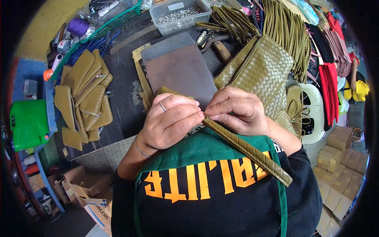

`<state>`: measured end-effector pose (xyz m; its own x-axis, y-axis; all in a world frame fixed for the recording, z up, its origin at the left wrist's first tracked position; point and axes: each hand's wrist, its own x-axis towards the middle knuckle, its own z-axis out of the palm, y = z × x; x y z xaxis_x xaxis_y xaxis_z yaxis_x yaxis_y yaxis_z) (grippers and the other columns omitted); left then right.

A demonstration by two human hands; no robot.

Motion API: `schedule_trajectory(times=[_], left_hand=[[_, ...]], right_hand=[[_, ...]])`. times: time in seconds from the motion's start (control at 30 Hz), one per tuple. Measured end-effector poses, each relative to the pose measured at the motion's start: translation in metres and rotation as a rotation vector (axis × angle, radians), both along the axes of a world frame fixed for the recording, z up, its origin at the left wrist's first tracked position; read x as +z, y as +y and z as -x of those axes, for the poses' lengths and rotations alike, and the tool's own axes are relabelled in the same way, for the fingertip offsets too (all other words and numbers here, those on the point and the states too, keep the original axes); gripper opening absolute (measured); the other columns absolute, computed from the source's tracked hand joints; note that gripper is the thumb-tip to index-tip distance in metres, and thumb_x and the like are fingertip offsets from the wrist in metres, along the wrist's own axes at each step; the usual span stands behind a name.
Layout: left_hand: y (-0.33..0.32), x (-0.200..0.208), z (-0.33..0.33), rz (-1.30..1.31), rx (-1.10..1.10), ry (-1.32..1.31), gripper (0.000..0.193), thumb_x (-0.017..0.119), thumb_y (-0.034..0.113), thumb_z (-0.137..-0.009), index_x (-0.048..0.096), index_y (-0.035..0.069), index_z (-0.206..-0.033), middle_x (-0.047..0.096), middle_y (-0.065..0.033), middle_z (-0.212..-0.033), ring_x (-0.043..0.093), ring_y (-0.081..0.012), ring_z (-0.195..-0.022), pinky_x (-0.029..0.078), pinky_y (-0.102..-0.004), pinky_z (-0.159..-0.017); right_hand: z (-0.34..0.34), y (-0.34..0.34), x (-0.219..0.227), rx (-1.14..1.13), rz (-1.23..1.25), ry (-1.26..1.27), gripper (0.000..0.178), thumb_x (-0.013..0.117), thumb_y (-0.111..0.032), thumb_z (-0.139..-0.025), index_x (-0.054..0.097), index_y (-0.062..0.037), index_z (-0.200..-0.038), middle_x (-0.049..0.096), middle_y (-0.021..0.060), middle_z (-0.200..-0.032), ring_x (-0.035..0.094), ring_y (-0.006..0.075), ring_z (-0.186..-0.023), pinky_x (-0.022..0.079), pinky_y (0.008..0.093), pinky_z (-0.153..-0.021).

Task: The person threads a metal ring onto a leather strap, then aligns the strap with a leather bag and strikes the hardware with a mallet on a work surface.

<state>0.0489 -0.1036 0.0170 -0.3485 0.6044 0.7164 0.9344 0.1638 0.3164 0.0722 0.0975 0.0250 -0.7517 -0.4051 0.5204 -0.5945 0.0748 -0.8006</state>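
Observation:
Both hands meet at the middle of the view over a dark work slab (179, 69). My left hand (169, 120), with a ring and a thin bracelet, pinches the upper end of an olive woven strap (252, 152). My right hand (237, 110) pinches the same end from the other side. The strap runs down to the right across my green apron (209, 148). A small olive piece (167, 91) shows just above my left fingers.
Olive woven bags (260, 69) lie to the right, a stack of olive zip pouches (87, 94) to the left. A clear tub of metal parts (179, 15) stands at the back, with bundled olive straps (286, 31). Red straps (329, 87), a green basket (114, 21) and cardboard boxes (341, 173) surround the bench.

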Motion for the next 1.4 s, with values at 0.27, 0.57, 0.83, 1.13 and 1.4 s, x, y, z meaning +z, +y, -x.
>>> schedule_trajectory(times=[0.27, 0.57, 0.83, 1.13, 1.4], left_hand=[[0.002, -0.001, 0.001, -0.016, -0.010, -0.022, 0.017, 0.063, 0.009, -0.069, 0.059, 0.006, -0.086, 0.059, -0.0035, -0.084, 0.058, -0.0179, -0.081, 0.043, -0.0299, -0.071], [0.013, 0.006, 0.005, -0.066, 0.077, -0.244, 0.017, 0.067, 0.000, -0.066, 0.059, 0.001, -0.081, 0.060, -0.0087, -0.080, 0.060, -0.0221, -0.074, 0.047, -0.0293, -0.064], [0.018, 0.022, -0.002, 0.126, 0.271, -0.364, 0.043, 0.062, 0.020, -0.076, 0.051, -0.003, -0.110, 0.057, -0.0169, -0.101, 0.055, -0.0293, -0.094, 0.044, -0.0357, -0.082], [0.025, 0.001, 0.001, 0.182, 0.209, -0.362, 0.046, 0.057, 0.019, -0.080, 0.045, -0.007, -0.116, 0.054, -0.0187, -0.106, 0.054, -0.0307, -0.097, 0.043, -0.0369, -0.083], [0.028, -0.006, 0.001, 0.202, 0.296, -0.348, 0.043, 0.054, 0.023, -0.082, 0.047, -0.003, -0.115, 0.055, -0.0171, -0.106, 0.054, -0.0288, -0.098, 0.039, -0.0386, -0.086]], right_hand=[[0.003, 0.003, -0.003, 0.079, 0.012, -0.031, 0.014, 0.064, 0.000, -0.072, 0.064, -0.0021, -0.086, 0.059, 0.0076, -0.080, 0.059, 0.0182, -0.071, 0.048, 0.0264, -0.060], [0.003, -0.008, -0.014, -0.128, 0.032, -0.081, 0.014, 0.064, -0.004, -0.073, 0.056, 0.0002, -0.083, 0.054, 0.0100, -0.083, 0.055, 0.0214, -0.076, 0.044, 0.0294, -0.066], [0.002, -0.012, -0.020, -0.164, 0.051, -0.219, 0.016, 0.058, -0.008, -0.079, 0.048, 0.0015, -0.087, 0.048, 0.0138, -0.085, 0.048, 0.0266, -0.080, 0.039, 0.0333, -0.070], [0.002, -0.021, -0.035, -0.178, 0.154, -0.378, 0.017, 0.055, -0.009, -0.082, 0.048, 0.0016, -0.094, 0.049, 0.0113, -0.084, 0.049, 0.0210, -0.076, 0.041, 0.0295, -0.068], [0.002, -0.029, -0.044, -0.092, 0.561, -0.668, 0.016, 0.054, -0.007, -0.084, 0.048, 0.0020, -0.095, 0.051, 0.0070, -0.086, 0.048, 0.0128, -0.079, 0.041, 0.0255, -0.072]])
